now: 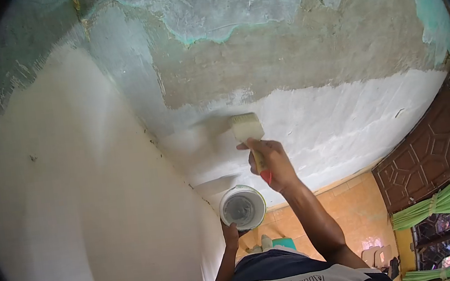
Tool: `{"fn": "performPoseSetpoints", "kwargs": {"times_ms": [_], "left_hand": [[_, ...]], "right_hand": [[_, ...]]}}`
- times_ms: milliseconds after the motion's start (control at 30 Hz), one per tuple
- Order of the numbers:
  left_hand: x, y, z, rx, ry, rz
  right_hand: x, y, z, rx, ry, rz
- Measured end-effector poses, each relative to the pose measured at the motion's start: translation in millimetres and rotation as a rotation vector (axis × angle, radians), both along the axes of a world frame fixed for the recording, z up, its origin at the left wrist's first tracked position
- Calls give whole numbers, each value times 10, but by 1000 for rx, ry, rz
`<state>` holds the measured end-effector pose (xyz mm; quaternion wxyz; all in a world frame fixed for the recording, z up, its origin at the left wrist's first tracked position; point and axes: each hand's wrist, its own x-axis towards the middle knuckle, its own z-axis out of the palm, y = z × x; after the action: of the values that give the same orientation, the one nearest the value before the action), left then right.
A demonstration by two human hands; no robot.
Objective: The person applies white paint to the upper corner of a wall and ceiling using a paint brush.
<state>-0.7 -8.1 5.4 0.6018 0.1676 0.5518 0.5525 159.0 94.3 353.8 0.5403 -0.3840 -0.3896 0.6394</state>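
A wide paintbrush [248, 127] with a yellowish handle and red end is held in my right hand [273, 163], its bristles up against the wall [312, 125]. Fresh white covers the wall's lower part; above it lies a bare grey-brown band [293, 55]. Lower and to the left, my left hand [231, 235] grips the rim side of a white bucket [242, 208] with greyish-white paint inside. The bucket is close to the corner where the two walls meet.
A white-coated side wall [116, 208] fills the left. Below are an orange tiled floor [349, 209] and a teal object [284, 243] near my feet. At the right stand a brown carved door [431, 145], green curtains [448, 198] and a barred window [447, 237].
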Motion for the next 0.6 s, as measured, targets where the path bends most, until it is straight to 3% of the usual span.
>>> {"fn": "performPoseSetpoints", "kwargs": {"times_ms": [100, 200, 300, 500, 600], "left_hand": [[-113, 65, -763, 124, 129, -64], [-82, 41, -728, 68, 155, -64], [-74, 34, -799, 38, 118, -54], [-94, 39, -592, 51, 46, -81], [11, -31, 343, -74, -135, -52]], "right_hand": [[48, 70, 451, 133, -3, 32], [-18, 102, 785, 287, -120, -7], [-74, 140, 579, 321, -220, -26], [-118, 142, -159, 159, -167, 12], [-70, 46, 57, 63, -58, 100]]}}
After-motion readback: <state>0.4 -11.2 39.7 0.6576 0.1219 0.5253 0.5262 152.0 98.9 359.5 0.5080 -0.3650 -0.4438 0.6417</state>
